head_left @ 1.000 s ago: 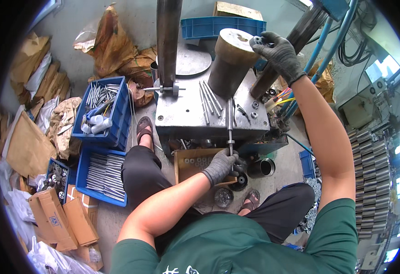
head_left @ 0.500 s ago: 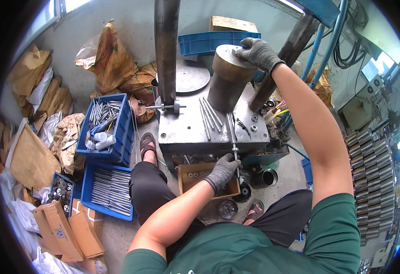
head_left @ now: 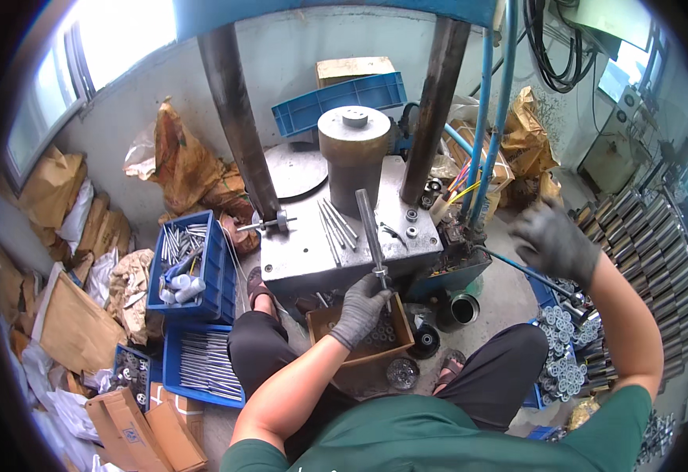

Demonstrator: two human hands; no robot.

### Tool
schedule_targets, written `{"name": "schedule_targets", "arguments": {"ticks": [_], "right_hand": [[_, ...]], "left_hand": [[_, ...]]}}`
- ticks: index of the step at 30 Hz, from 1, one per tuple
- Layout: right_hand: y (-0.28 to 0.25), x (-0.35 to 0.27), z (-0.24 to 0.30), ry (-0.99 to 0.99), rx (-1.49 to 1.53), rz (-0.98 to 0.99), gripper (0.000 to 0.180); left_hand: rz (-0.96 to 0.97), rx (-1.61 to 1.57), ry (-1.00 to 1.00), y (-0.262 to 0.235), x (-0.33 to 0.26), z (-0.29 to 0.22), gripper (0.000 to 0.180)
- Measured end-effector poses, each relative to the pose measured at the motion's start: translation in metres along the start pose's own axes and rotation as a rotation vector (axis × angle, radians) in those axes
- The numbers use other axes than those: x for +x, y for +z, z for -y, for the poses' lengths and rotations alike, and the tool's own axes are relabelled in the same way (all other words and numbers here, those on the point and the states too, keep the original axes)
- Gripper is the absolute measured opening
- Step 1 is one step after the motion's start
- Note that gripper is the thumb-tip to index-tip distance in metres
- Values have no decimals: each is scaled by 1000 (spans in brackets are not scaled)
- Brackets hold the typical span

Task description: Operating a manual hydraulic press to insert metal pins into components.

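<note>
My left hand [head_left: 362, 307], in a grey glove, is closed around a long metal shaft [head_left: 370, 232] with a collar by my fingers. The shaft stands tilted above the front edge of the steel machine table [head_left: 281, 263], over a wooden box [head_left: 352, 358] holding small ring-shaped parts. Off to the right, my gloved right hand [head_left: 558, 245] is raised in the air, apart from the machine. Motion blurs its fingers, so I cannot make out whether they hold anything. Several thin metal rods [head_left: 336, 228] lie on the table beside a thick upright steel cylinder [head_left: 353, 157].
Two dark steel columns [head_left: 238, 118] flank the cylinder. Blue crates [head_left: 202, 366] of shafts stand at left, beside cardboard and paper sacks. At right are silver ring parts [head_left: 560, 362], stacked metal tubes [head_left: 651, 267] and a blue hose [head_left: 517, 271]. A metal can [head_left: 460, 311] stands on the floor.
My right hand has left the top of the steel cylinder and swung right and toward me. My left hand still holds the shaft. The view has shifted, showing more on the right.
</note>
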State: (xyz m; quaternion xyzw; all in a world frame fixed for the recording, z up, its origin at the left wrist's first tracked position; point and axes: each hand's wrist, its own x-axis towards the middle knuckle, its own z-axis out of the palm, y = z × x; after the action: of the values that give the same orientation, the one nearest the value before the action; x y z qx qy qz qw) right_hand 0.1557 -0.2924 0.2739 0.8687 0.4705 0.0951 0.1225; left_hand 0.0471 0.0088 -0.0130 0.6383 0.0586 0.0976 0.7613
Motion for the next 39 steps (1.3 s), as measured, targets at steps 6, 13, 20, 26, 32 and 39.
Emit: {"name": "schedule_targets", "arguments": {"ticks": [6, 13, 20, 26, 32, 39], "right_hand": [[23, -109, 11, 181, 170, -42, 17], [49, -89, 10, 334, 285, -638, 26], [6, -3, -49, 467, 353, -791, 55], [14, 29, -80, 625, 328, -533, 54], [27, 31, -91, 604, 285, -495, 22], [22, 6, -69, 575, 225, -488, 20]], "left_hand": [[-132, 302, 287, -17, 22, -93, 57], [-117, 150, 747, -30, 122, -207, 41], [-372, 201, 783, -36, 242, -272, 24], [-402, 319, 659, -41, 276, -269, 20], [-312, 535, 644, -41, 291, -277, 19], [-254, 862, 545, -25, 292, -295, 21]]}}
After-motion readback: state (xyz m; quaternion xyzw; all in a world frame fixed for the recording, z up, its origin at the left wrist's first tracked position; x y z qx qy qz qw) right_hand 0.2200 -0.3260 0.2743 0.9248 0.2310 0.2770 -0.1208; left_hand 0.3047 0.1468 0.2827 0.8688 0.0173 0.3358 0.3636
